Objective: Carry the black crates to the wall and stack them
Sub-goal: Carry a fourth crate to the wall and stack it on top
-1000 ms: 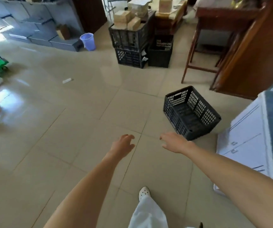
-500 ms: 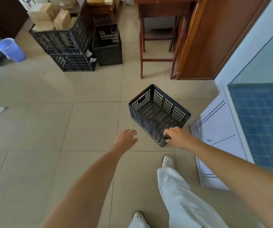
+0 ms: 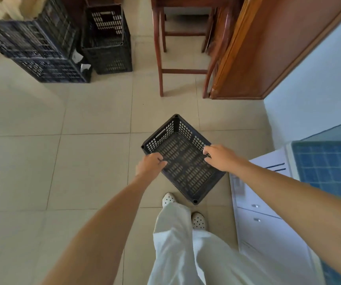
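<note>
An empty black perforated crate sits on the tiled floor just ahead of my feet, turned diagonally. My left hand grips its left long rim and my right hand grips the opposite rim. At the top left stand more black crates: a stack of two, the upper one holding cardboard boxes, and beside it a smaller crate with another nested on top.
A wooden table with legs stands straight ahead, and a brown wooden panel leans to its right. A white cabinet with a blue tiled top is close on my right. The light wall rises behind it.
I have stepped up to the crate. Both hands, earlier reaching with fingers apart, now hold its two long rims; the right touched it first.
</note>
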Demonstrator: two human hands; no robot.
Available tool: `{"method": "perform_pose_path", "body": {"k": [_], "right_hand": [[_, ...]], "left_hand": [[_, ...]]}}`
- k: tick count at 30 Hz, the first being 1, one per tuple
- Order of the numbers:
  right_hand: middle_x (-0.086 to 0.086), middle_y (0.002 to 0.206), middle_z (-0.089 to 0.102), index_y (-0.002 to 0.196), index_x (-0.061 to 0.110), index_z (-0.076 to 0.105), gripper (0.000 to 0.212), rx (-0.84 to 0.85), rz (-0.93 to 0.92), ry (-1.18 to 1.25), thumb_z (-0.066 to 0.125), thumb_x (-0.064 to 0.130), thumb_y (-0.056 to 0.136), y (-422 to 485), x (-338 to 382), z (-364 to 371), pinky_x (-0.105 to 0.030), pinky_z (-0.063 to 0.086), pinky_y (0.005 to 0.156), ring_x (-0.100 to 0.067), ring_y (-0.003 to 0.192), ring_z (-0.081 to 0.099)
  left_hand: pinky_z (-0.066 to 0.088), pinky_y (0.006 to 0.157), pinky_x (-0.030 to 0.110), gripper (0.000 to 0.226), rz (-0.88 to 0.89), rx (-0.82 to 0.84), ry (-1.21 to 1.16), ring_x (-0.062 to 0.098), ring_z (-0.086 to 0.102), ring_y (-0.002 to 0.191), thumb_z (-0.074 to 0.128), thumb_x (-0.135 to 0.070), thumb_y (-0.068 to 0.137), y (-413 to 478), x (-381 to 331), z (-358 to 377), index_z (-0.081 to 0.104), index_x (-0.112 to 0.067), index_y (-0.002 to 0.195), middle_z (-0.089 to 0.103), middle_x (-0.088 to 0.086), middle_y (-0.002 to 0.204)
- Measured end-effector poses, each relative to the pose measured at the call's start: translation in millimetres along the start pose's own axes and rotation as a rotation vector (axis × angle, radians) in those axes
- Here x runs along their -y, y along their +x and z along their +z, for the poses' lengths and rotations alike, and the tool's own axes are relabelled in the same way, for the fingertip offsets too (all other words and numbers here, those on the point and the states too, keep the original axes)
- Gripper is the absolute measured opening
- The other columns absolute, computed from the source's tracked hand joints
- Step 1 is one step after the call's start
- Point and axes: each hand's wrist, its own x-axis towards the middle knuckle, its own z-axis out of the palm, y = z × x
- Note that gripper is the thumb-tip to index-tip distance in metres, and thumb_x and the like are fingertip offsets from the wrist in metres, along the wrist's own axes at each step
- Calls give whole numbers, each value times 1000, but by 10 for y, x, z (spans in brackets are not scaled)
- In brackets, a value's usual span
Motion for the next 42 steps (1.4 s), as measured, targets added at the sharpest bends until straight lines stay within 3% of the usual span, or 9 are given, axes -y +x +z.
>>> {"method": "perform_pose_path", "body": {"k": [6,11,18,22,27,32,37,42], "right_hand": [[-7,126,59,125,15,57,31,51,52,18,51,29,98,871,-232,-37,-36,46,83,-28,108,58],[-7,122,61,123,16,57,30,117,79,33,48,32,99,1565,-542,238,-35,44,78,-28,105,58],[-7,119,61,120,16,54,31,174,134,39,44,37,99,2426,-1064,874,-33,41,75,-27,102,58],[-10,128,57,131,12,48,43,190,198,48,45,40,98,2818,-1342,1303,-38,43,84,-29,110,57],[-15,140,46,140,6,36,61,182,309,47,48,47,96,3167,-1600,1854,-44,44,93,-35,122,50],[-17,152,31,153,4,9,81,190,381,73,48,48,96,3408,-1753,2199,-48,40,102,-36,133,40],[-17,144,38,145,2,26,84,106,433,141,49,61,90,3534,-1761,2250,-47,47,95,-38,123,50],[-18,150,31,148,2,26,104,147,455,130,38,80,80,3511,-1673,2008,-50,45,99,-39,125,49]], "left_hand": [[54,70,37,18,-111,55,-50,23,61,78,57,-29,92,871,55,37,63,-14,86,70,11,95],[53,70,35,18,-217,82,-112,22,62,81,54,-33,94,1432,276,329,61,-18,88,69,9,97],[44,76,32,39,-467,-16,-317,21,56,104,62,-38,91,1937,837,1207,56,-16,123,61,5,121],[48,92,42,60,-632,-44,-416,28,49,124,66,-38,88,2131,1105,1855,40,-13,135,49,10,138],[38,109,48,91,-781,13,-515,33,34,140,67,-42,87,2339,1245,2490,14,-10,154,25,12,156],[50,95,46,67,-857,43,-686,31,55,116,70,-42,84,2559,1309,2938,39,-13,135,55,8,131],[53,93,47,68,-866,-22,-666,33,60,110,69,-55,79,2639,1328,3025,42,-10,122,60,10,121],[49,97,48,72,-829,-24,-629,31,58,111,63,-62,80,2549,1335,2762,39,-11,125,58,9,122]]}}
